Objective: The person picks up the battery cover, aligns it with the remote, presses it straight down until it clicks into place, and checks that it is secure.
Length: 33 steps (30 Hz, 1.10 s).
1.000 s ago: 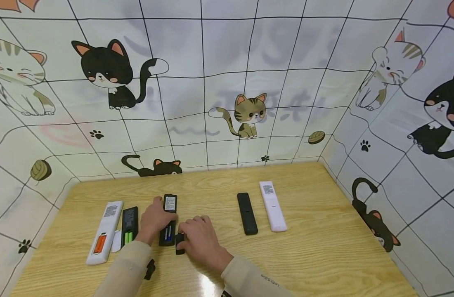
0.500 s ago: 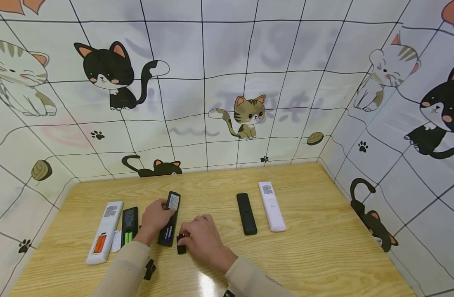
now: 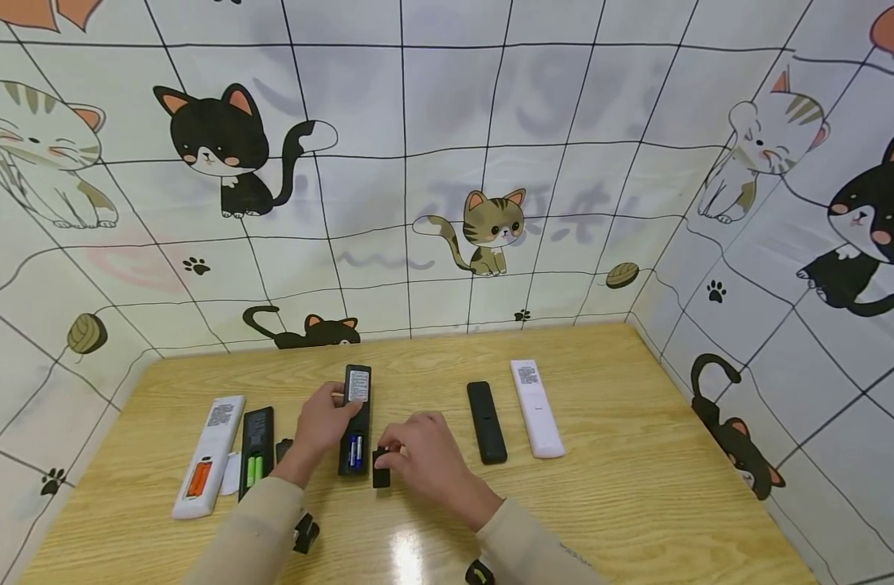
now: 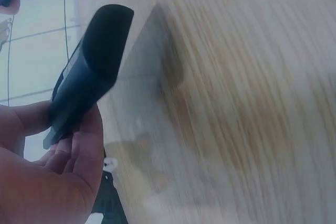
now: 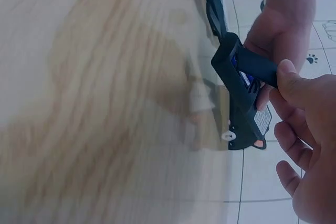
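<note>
My left hand grips a black remote control by its side, back facing up. Its battery compartment is uncovered and shows two blue batteries; a white label lies at the far end. In the left wrist view the remote is held off the table, its shadow apart from it. Between thumb and fingers, my right hand pinches a small black battery cover just right of the remote's near end. From the right wrist, the cover overlaps the compartment in view; contact cannot be told.
At left lie a white remote with orange batteries, a white battery cover and a black remote with green batteries. A small black piece is partly behind my left wrist. A black remote and a white remote lie at right.
My left hand has lifted the black remote and moved it right, its tilt now nearly straight. My right hand has shifted right with the battery cover.
</note>
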Tool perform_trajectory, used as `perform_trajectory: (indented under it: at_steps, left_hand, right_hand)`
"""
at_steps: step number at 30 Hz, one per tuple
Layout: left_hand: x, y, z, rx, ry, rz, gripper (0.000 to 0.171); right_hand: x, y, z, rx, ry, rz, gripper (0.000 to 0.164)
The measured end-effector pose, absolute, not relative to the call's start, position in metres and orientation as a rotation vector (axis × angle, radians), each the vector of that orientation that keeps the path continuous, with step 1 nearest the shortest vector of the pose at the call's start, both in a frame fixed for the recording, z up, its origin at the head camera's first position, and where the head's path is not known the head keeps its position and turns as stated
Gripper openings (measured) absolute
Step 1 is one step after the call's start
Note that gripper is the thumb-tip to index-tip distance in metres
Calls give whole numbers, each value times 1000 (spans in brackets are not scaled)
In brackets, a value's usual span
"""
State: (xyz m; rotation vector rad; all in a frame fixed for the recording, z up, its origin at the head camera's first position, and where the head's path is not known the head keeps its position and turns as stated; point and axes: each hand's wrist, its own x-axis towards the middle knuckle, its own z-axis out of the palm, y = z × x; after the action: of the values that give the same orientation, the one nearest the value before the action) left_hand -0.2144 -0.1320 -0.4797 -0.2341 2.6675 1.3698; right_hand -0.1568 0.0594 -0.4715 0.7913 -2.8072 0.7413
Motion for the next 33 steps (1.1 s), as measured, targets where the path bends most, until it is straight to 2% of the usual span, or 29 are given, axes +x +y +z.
perform_trajectory:
  at_steps: [17, 26, 33]
  left_hand:
    - [-216, -77, -484, -93, 2502, 1620, 42]
    - [-218, -61, -491, 16, 2468, 1684, 32]
    - [-217, -56, -494, 89, 2430, 1739, 31]
  right_hand:
    - [-158, 103, -463, 756, -2825, 643, 17]
    - [-161, 121, -465, 709, -2793, 648, 17]
    - [-163, 123, -468, 699, -2772, 633, 18]
